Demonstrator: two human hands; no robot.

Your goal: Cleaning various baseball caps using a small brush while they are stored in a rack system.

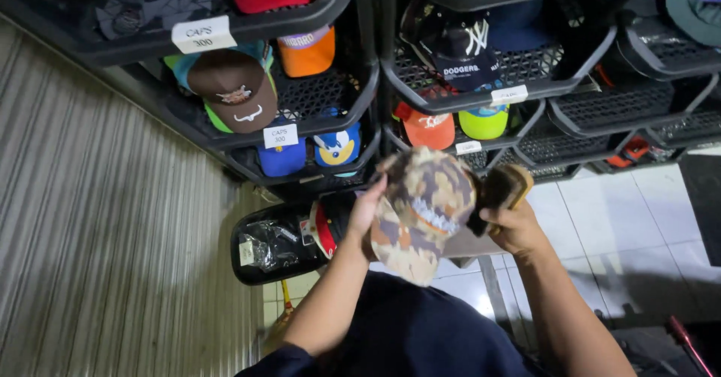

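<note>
Tilting diagonally, camouflage cap (420,212) between left hand (366,210) and brush (502,191).

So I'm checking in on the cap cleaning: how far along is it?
Mid-job, it seems. Done: many caps already sit in the black racks. In hand: the left hand holds a camouflage cap while the right hand presses a wooden brush to it. Left: I cannot tell which racked caps are brushed.

Black shelf racks (360,84), brown cap (234,91), orange cap (428,128)
</note>
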